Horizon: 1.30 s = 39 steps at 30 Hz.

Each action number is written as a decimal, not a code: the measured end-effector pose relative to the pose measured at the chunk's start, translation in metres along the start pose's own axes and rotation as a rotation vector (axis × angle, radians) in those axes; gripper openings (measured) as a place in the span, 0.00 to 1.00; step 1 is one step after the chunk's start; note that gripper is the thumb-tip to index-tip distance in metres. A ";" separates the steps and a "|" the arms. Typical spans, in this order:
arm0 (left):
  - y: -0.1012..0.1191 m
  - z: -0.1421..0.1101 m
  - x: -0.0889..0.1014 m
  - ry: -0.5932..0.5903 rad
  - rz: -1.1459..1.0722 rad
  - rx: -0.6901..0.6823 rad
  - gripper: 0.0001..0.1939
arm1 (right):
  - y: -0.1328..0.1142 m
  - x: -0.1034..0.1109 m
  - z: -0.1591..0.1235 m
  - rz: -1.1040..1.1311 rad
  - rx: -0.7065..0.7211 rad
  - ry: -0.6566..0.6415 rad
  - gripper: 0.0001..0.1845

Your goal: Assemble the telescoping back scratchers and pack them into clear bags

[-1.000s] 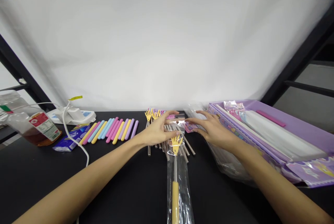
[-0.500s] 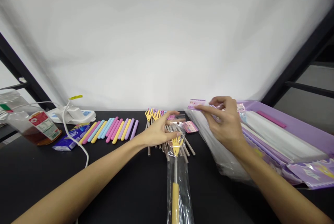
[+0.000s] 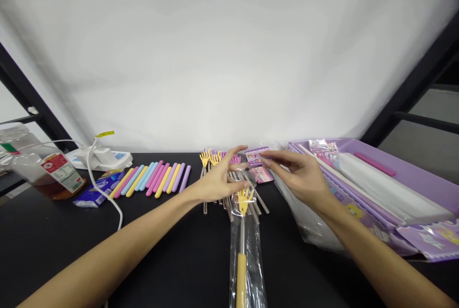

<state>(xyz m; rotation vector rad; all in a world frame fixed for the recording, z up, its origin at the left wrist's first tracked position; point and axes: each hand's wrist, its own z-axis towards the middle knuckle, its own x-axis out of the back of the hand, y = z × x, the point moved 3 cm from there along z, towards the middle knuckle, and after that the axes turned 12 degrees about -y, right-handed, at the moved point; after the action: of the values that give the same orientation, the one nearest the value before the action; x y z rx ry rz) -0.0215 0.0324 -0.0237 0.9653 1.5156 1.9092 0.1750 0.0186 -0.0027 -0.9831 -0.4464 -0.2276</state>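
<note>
A yellow hand-shaped back scratcher (image 3: 244,200) lies inside a long clear plastic bag (image 3: 253,260), its yellow handle toward me. My left hand (image 3: 217,179) is at the bag's far end, thumb and fingers spread apart against the film at its mouth. Between the fingertips of my right hand (image 3: 299,174) is a small purple printed card (image 3: 256,155), held just over the bag's mouth. A pink printed card (image 3: 261,174) lies on the table below it. Partly behind my left hand is a pile of back scratchers (image 3: 204,157) with metal rods and coloured hand-shaped heads.
Coloured handles (image 3: 154,179) lie in a row at left, beside a blue packet (image 3: 98,189), a power strip (image 3: 120,159) with a white cable, and a bottle (image 3: 59,179) of brown liquid. At right, a purple box (image 3: 347,145) stands by clear plastic bags (image 3: 304,212).
My right hand has moved left with the purple card, from above the plastic bags to the mouth of the scratcher's bag. My left hand has stayed nearly in place.
</note>
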 end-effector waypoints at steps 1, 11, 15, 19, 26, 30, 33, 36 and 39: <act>0.001 0.000 -0.001 -0.002 0.015 -0.006 0.46 | 0.001 0.000 0.000 -0.014 0.006 0.014 0.17; 0.006 -0.002 -0.006 -0.054 0.048 -0.021 0.44 | 0.008 -0.004 0.002 -0.063 0.066 0.067 0.14; 0.006 -0.001 -0.008 -0.063 0.058 -0.025 0.44 | 0.001 -0.009 0.000 -0.110 0.025 0.004 0.11; 0.008 -0.001 -0.007 -0.024 0.064 -0.002 0.45 | -0.003 -0.008 0.000 -0.148 0.033 0.010 0.09; 0.009 -0.002 -0.004 0.028 0.071 0.021 0.48 | 0.002 -0.006 0.004 0.016 0.044 -0.080 0.10; 0.008 0.000 -0.004 0.013 0.055 0.004 0.48 | 0.002 -0.008 0.004 0.090 -0.037 -0.094 0.11; 0.006 0.000 -0.005 0.007 0.043 -0.010 0.48 | 0.003 -0.010 0.004 0.125 -0.063 -0.081 0.10; 0.004 0.000 -0.005 0.021 0.034 -0.011 0.47 | 0.002 -0.013 0.004 0.187 -0.069 -0.064 0.11; 0.004 0.001 -0.005 0.031 0.019 -0.016 0.46 | 0.001 -0.015 0.004 0.200 -0.058 -0.075 0.11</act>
<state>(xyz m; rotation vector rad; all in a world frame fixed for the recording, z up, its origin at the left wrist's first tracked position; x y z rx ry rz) -0.0182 0.0282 -0.0204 0.9505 1.5116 1.9557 0.1606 0.0224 -0.0084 -1.0880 -0.4083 -0.0237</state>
